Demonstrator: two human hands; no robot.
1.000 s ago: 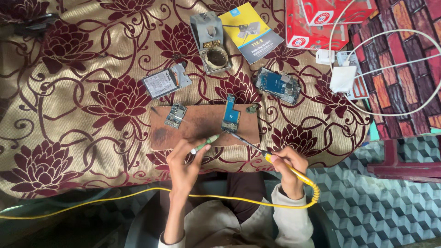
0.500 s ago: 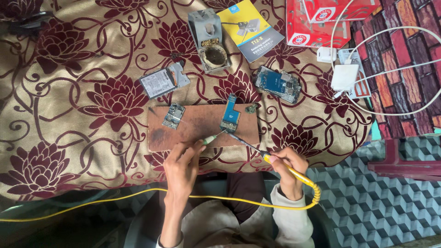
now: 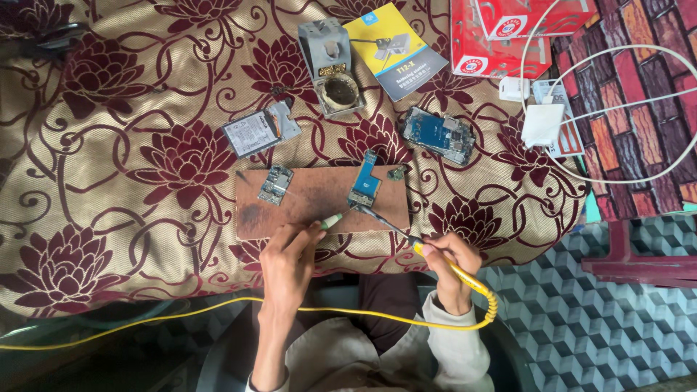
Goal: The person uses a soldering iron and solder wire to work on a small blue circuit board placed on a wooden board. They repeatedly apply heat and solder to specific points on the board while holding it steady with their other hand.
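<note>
My right hand grips a yellow-handled soldering iron whose tip reaches the lower edge of a blue circuit board. That board lies on a brown wooden board. My left hand holds a thin tool with a pale green end, pointed at the same blue board. A second small circuit board rests on the wooden board's left part. The iron's yellow cable loops around my lap.
A floral maroon-and-gold cloth covers the surface. On it lie a soldering iron stand, an opened phone, another phone board, a yellow-blue booklet, red boxes and a white charger with cables.
The view has shifted slightly. Both hands stay at the wooden board, with the iron tip and the thin tool held at the blue circuit board.
</note>
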